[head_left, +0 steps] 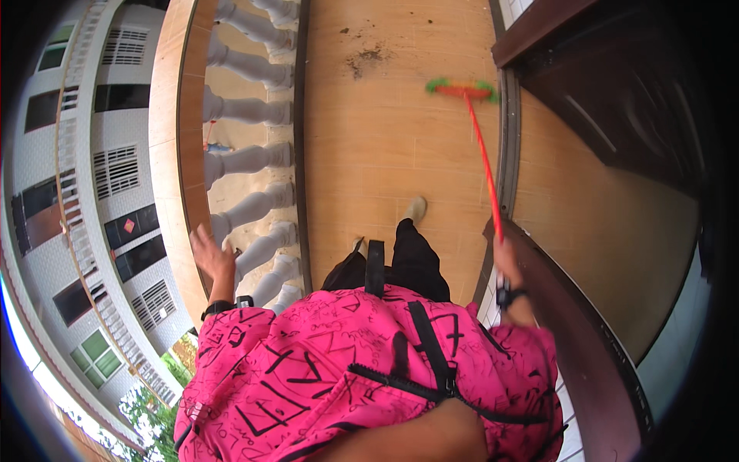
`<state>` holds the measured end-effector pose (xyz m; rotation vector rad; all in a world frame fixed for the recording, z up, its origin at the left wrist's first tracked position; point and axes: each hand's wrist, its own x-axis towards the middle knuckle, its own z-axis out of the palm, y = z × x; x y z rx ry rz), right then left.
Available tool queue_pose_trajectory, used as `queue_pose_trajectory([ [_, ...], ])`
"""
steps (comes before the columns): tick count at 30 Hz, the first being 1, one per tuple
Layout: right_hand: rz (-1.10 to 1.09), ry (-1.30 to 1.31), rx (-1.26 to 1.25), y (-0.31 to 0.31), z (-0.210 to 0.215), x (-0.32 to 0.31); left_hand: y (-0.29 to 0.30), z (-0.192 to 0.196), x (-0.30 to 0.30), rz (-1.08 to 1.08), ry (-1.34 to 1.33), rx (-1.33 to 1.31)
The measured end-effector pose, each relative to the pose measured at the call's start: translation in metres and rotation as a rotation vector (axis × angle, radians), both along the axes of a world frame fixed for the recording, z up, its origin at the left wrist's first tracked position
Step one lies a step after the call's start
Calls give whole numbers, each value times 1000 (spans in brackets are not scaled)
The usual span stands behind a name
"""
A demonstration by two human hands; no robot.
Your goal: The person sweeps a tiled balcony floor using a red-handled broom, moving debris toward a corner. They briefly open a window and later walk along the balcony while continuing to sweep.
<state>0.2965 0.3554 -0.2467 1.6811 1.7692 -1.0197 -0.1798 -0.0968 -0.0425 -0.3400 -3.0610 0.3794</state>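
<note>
Hovering left hand (214, 258): beside the tiled railing top (167, 142), fingers parted and holding nothing visible; whether they touch the railing cannot be told.
Balusters (258, 158): a pale row between railing and walkway, well apart from the broom.
Dark debris (366, 61): scattered on the tiled floor (369, 138), ahead of the person and to the left of the broom head.
Broom head (462, 91): red-orange with green bristles, lying crosswise, slightly blurred, just beside the door track (508, 146).
Handle (485, 158): red; its long axis runs forward and slightly left from the right fingers, the key relation here, as the head lies at its far end.
Right hand (507, 260): the nearer of the two, fingers closed around the handle's near end; arm low at the right side, reaching forward.
Dark door (616, 100): right of the track, apart from the broom.
</note>
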Motion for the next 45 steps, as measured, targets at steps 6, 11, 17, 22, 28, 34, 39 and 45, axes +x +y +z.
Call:
queue_pose_trajectory([
  [6,-35,254,84,122,-14,-132,63,43,-25,-152,136,15],
  [11,290,176,199,8,37,-8,23,48,-60,88,159,123],
  [17,307,41,98,-47,26,24,13,30,-90,17,253,168],
  [22,211,24,29,65,11,-147,55,3,-119,77,-29,148],
  [28,434,12,167,74,51,-154,69,-1,-110,30,-21,44],
  [34,759,-166,159,87,112,-43,80,4,-65,-152,129,99],
  [39,1354,-74,258,141,168,-191,82,18,-66,-154,144,211],
  [45,1649,-181,226,144,150,-386,73,20,-79,-124,110,258],
])
